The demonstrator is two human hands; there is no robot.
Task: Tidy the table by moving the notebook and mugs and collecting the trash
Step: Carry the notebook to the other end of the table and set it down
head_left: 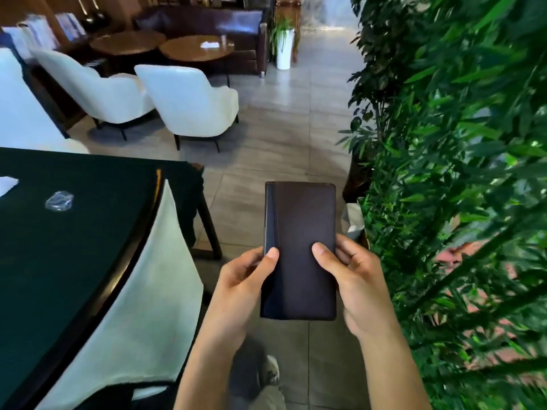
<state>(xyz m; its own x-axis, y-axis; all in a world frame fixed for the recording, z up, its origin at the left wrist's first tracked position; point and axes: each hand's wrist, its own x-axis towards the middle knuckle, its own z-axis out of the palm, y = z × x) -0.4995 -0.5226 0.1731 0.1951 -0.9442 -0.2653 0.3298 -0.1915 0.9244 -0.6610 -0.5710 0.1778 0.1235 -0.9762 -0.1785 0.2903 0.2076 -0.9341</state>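
A dark closed notebook [299,232] is held upright over the tiled floor, to the right of the dark green table [74,261]. My left hand [242,279] grips its lower left edge with the thumb on the cover. My right hand [355,273] grips its lower right edge, thumb also on the cover. On the table lie a crumpled clear plastic wrapper [59,200] and, at the far left edge, a white paper scrap [7,184]. No mugs are in view.
A white chair back [142,291] stands against the table's right side. Dense green plants [458,173] fill the right. A white-lined bin [353,220] sits at their foot. White armchairs [189,105] and round wooden tables [195,48] stand farther back.
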